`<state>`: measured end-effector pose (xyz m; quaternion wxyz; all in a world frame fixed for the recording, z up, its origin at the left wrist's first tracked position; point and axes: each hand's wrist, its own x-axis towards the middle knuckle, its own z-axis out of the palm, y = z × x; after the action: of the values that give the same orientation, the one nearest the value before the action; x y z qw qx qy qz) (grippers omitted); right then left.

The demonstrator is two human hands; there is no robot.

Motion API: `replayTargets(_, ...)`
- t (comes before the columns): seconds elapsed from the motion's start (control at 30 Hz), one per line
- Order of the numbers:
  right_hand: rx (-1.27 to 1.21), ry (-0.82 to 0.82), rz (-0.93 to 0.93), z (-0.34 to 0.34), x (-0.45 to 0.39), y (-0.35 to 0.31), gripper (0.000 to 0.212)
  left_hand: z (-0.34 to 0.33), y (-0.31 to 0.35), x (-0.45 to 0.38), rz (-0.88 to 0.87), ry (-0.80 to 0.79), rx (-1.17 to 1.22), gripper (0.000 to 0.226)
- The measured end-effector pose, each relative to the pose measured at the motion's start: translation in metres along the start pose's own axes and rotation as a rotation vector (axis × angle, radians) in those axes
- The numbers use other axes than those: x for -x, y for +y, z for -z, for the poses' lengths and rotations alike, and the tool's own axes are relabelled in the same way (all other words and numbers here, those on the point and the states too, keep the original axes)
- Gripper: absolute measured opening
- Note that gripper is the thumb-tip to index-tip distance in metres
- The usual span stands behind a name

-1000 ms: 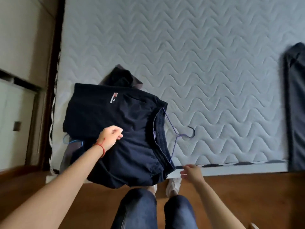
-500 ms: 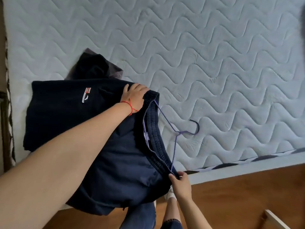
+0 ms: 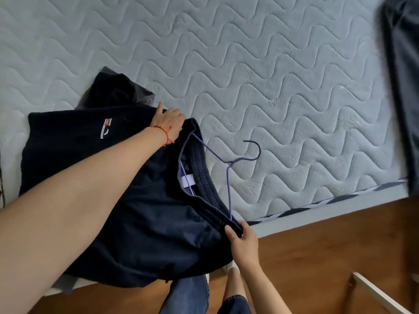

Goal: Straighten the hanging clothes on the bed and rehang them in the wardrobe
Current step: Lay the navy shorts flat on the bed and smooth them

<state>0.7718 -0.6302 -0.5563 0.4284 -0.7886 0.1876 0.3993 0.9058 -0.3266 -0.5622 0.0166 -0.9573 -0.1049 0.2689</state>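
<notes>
Dark navy shorts [image 3: 140,218] with a small logo patch lie at the near left corner of the bed, threaded on a purple wire hanger [image 3: 229,168] whose hook points right over the mattress. My left hand [image 3: 169,122] grips the far end of the elastic waistband. My right hand [image 3: 242,243] pinches the near end of the waistband at the mattress edge. More dark and grey clothing [image 3: 113,91] lies under and behind the shorts.
The quilted pale mattress [image 3: 272,75] stretches to the right and back. Another dark garment [image 3: 403,87] lies along the far right edge. Brown wooden floor [image 3: 328,257] runs below, with a pale board [image 3: 381,293] at the lower right and my legs below the shorts.
My left hand moved from the middle of the shorts up to the far waistband end. My right hand came in from the bed edge and took hold of the near waistband end.
</notes>
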Motion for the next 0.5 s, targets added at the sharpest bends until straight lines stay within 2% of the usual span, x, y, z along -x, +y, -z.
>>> replayTargets(0.07,-0.030,0.017,0.098,0.009,0.014,-0.014,0.009,0.012,-0.007,0.023,0.057,-0.102,0.060,0.028)
replayTargets(0.1,-0.048,0.012,0.147,0.014,0.022,-0.023,0.008,0.014,-0.011,0.034,0.055,-0.084,0.098,0.034)
replayTargets(0.17,-0.090,-0.036,0.238,0.022,0.041,-0.040,0.009,0.016,-0.019,0.047,0.054,-0.013,0.164,0.049)
replayTargets(0.23,-0.098,-0.080,0.325,0.030,0.060,-0.055,0.011,0.032,-0.022,0.061,0.094,0.043,0.279,0.053)
replayTargets(0.33,-0.074,-0.113,0.428,0.048,0.086,-0.069,0.014,0.072,-0.019,0.088,0.169,0.194,0.441,0.051)
replayTargets(0.47,-0.044,-0.120,0.544,0.089,0.119,-0.082,0.022,0.120,-0.021,0.124,0.159,0.406,0.461,0.044)
replayTargets(0.5,-0.032,-0.121,0.587,0.103,0.126,-0.084,0.018,0.132,-0.019,0.134,0.151,0.440,0.466,0.041)
